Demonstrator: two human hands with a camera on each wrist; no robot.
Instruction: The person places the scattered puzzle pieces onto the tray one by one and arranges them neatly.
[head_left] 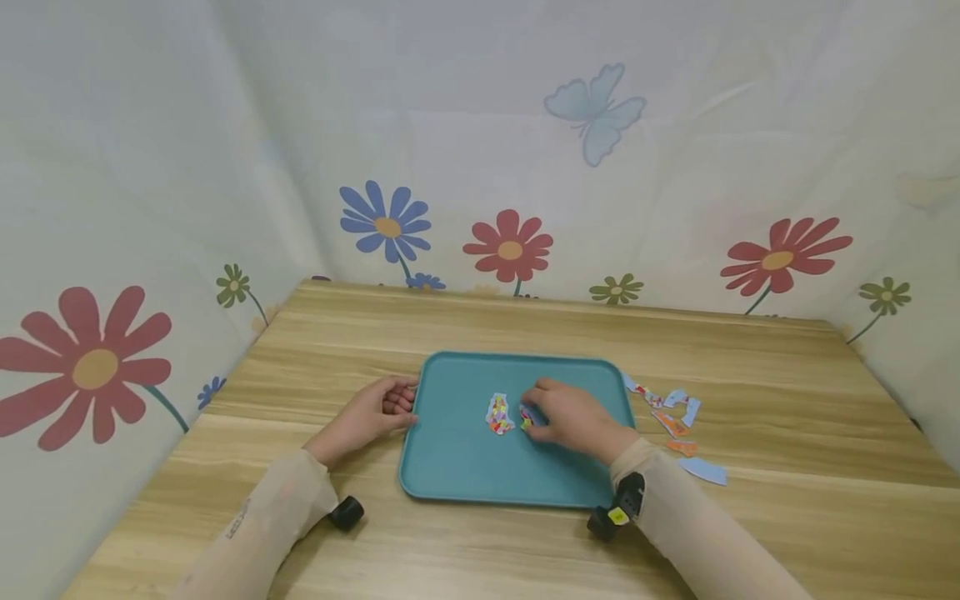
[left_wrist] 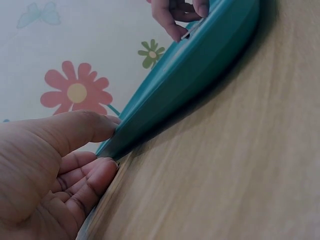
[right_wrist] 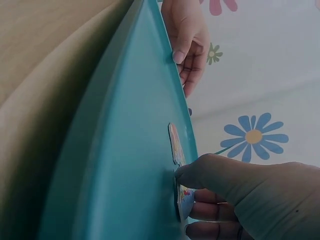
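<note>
A teal tray (head_left: 450, 471) lies on the wooden table. My left hand (head_left: 369, 414) holds its left edge, with the thumb (left_wrist: 95, 127) against the rim and the fingertips lower down at the edge. Over the tray, my right hand (head_left: 573, 417) pinches a small colourful puzzle piece (head_left: 527, 416) between thumb and fingers. Part of this piece is hidden by the hand; in the right wrist view its printed face (right_wrist: 185, 200) shows light blue. Just to its left, a multicoloured puzzle piece (head_left: 498, 415) lies flat on the tray.
Several loose puzzle pieces lie on the table right of the tray, among them an orange piece (head_left: 671, 424) and a light blue piece (head_left: 703, 471). Behind the wooden table (head_left: 360, 325) hangs a white curtain (head_left: 465, 133) printed with flowers and a butterfly.
</note>
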